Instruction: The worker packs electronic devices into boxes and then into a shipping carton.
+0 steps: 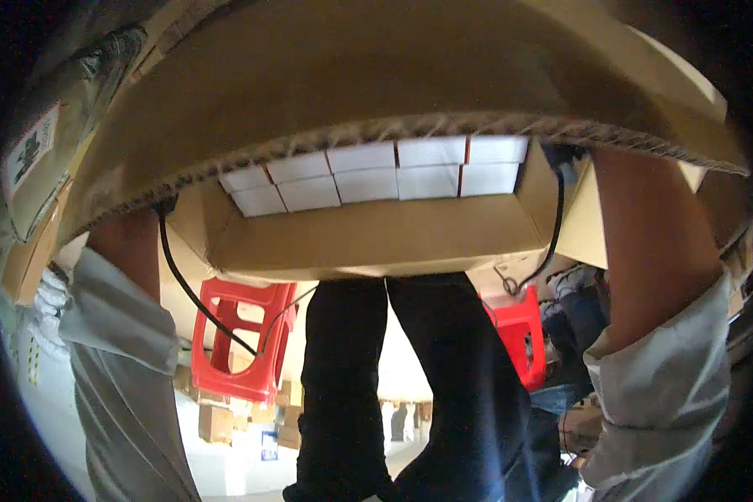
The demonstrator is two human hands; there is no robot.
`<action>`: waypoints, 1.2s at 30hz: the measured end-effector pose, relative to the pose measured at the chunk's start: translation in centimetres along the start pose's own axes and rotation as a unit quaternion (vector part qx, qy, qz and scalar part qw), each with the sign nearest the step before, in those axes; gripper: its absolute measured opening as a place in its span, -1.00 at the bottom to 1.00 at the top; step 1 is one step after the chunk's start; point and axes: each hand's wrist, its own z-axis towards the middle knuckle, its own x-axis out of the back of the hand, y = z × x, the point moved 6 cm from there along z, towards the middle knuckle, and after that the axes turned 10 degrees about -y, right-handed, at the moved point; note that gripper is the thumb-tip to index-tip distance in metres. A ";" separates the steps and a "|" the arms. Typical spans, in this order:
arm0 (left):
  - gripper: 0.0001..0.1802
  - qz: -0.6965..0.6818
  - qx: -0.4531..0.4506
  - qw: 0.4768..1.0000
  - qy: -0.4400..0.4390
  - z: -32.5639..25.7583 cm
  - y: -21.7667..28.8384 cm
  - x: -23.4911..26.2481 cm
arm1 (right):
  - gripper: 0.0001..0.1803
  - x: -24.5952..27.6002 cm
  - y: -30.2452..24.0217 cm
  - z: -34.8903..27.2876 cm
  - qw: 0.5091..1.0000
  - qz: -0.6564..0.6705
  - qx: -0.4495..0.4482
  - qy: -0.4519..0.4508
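A large open cardboard box [376, 243] is in front of me, with white small cartons [366, 183] standing in two rows inside it. One broad cardboard flap [376, 67] rises close to my view and covers the upper part of the scene. My left forearm [130, 251], its grey sleeve rolled up, reaches behind the flap's left end. On the other side my right forearm [657, 243] goes up behind the flap's right part. Both hands are hidden by the cardboard, so their fingers and anything in them do not show.
Black cables [197, 289] hang near both wrists. Red plastic stools stand at left [243, 339] and right [519, 343], beyond my black-trousered legs [343, 376]. Dark clothing [573, 322] shows at right. Small brown cartons [216, 422] lie in the background.
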 end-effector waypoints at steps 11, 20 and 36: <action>-0.52 -0.090 -0.047 0.995 -0.018 -1.4 4.6 -4.8 | -0.46 1.3 -3.4 -1.7 0.993 0.112 -0.033 -0.020; -0.52 -0.153 -0.091 0.983 -0.044 1.3 10.7 -0.9 | -0.52 4.1 -11.3 -3.4 0.975 0.220 -0.025 0.023; -0.35 0.148 0.243 0.951 0.121 -6.8 2.0 -7.6 | -0.34 -3.6 -5.2 -11.4 0.952 0.174 -0.192 -0.164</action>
